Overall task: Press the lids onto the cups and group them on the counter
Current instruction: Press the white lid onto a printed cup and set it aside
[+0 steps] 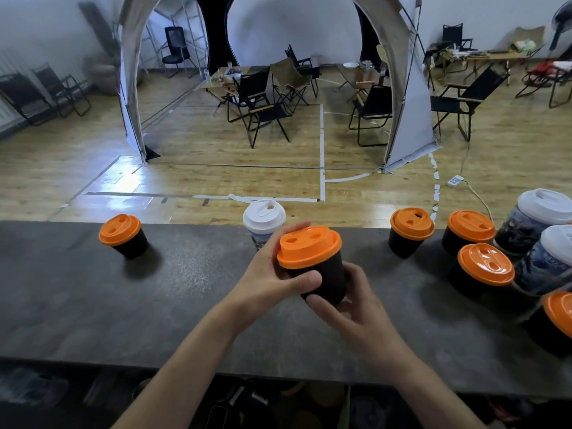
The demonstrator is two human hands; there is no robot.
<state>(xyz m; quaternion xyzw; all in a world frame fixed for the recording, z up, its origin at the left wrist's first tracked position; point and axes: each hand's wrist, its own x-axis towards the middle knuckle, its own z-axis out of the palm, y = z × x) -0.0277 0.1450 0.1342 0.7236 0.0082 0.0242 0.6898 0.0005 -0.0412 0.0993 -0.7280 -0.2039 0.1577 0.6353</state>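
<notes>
While I hold it tilted over the middle of the dark grey speckled counter (185, 289), the black cup (325, 280) sits between both my hands. My left hand (269, 274) is curled round its wall just under the orange lid (309, 247), thumb across the front. My right hand (349, 305) is wrapped round its base from below. The lid is seated on the rim, and I see no print on the cup.

At four o'clock, at the frame's edge, stands a cut-off orange-lidded cup (557, 320). At three o'clock, bunched close together, are a near orange-lidded cup (483, 270), a printed white-lidded cup (554, 261), a far orange-lidded cup (470, 230) and a tall printed cup (538, 221). The dark blue print is too blurred to read. A lone orange-lidded cup (410, 229) stands just left of that bunch. At eleven o'clock, just behind my left fingers, is a white-lidded cup (263, 218). At nine o'clock, well apart, is a solitary orange-lidded cup (123, 235).

Beyond the counter's far edge lies a wooden floor (216, 144) marked with white tape. At two o'clock on it lies a white power strip (455, 180). At twelve o'clock a grey arched tent (402, 88) shelters black folding chairs (263, 103).
</notes>
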